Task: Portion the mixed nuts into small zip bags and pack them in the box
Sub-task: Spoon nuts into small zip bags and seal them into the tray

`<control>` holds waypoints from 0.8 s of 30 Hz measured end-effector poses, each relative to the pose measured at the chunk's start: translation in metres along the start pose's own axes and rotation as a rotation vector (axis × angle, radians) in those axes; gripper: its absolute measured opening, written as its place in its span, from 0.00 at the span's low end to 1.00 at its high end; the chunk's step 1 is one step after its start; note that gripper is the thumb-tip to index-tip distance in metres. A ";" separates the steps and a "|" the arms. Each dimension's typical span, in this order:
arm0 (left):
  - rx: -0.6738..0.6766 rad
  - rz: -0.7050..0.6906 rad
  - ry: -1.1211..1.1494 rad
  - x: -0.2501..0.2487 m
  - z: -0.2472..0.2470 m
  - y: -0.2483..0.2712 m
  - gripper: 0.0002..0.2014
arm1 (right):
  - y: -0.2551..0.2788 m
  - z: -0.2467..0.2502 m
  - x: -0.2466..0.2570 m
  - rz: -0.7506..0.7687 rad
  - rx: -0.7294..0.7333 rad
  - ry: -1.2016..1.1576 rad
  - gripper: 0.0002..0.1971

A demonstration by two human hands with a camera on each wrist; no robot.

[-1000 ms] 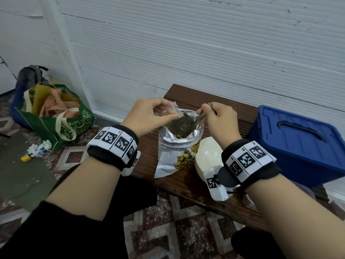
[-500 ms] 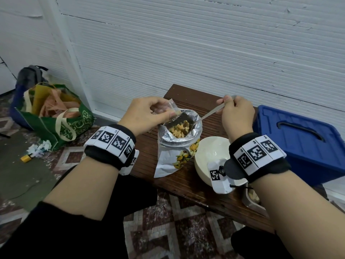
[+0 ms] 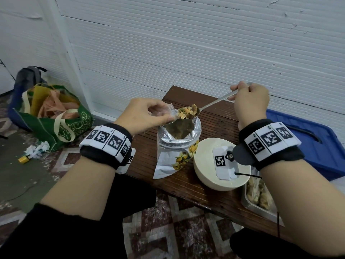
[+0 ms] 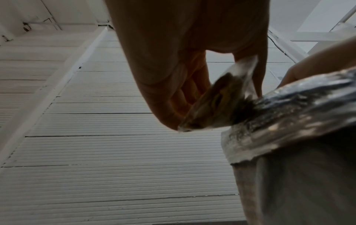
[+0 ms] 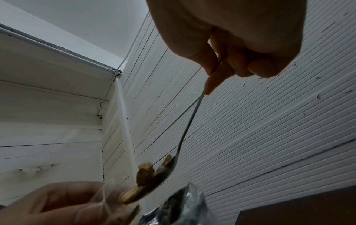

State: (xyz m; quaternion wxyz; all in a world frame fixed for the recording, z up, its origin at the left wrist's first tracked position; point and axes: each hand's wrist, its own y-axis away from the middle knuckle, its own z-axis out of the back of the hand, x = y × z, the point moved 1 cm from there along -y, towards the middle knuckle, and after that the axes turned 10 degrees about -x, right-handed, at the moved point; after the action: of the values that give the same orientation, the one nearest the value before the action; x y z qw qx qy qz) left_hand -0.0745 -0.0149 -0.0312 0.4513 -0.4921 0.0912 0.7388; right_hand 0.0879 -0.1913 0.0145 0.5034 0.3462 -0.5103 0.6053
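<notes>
A metal spoon (image 3: 214,103) is pinched by its handle between the thumb and curled fingers of the right hand (image 3: 249,101); its bowl is heaped with mixed nuts (image 3: 187,111) and is held level above the mouth of the foil nut pouch (image 3: 177,143); from the right wrist view the handle is seen to run down from the fingers (image 5: 212,82) to the loaded bowl. A small clear zip bag (image 3: 169,112) is pinched at its rim by the left hand (image 3: 143,116), thumb and fingers closed on the plastic; the bag's mouth is met by the tip of the spoon; in the left wrist view some nuts are already seen inside the bag (image 4: 217,105), which hangs against the pouch's rolled silver rim. The pouch is stood open on a dark wooden bench (image 3: 214,128); just beside it, to the right, a cream bowl (image 3: 207,152) is set on the bench. Near the bench's right end a metal tray (image 3: 255,204) with filled bags of nuts is partly hidden by the right forearm. Beyond the bench a blue plastic box (image 3: 306,146) with its lid on is seen. On the floor to the left a green shopping bag (image 3: 56,118) is stood against the white wall (image 3: 186,43).
</notes>
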 end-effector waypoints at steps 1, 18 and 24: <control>0.002 -0.008 -0.002 0.000 -0.001 0.000 0.15 | 0.001 -0.002 0.001 0.001 0.008 0.000 0.15; 0.037 -0.034 -0.038 -0.003 -0.020 -0.005 0.23 | 0.019 -0.018 0.003 0.040 0.112 -0.001 0.16; 0.019 -0.080 -0.072 -0.008 -0.024 -0.002 0.24 | 0.029 -0.019 0.009 0.200 0.159 -0.129 0.15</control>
State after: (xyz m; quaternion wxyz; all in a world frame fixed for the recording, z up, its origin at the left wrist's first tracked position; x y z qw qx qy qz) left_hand -0.0567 -0.0319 -0.0358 0.4880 -0.4641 0.0623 0.7366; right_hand 0.0593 -0.1697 0.0101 0.3777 0.3704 -0.5239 0.6675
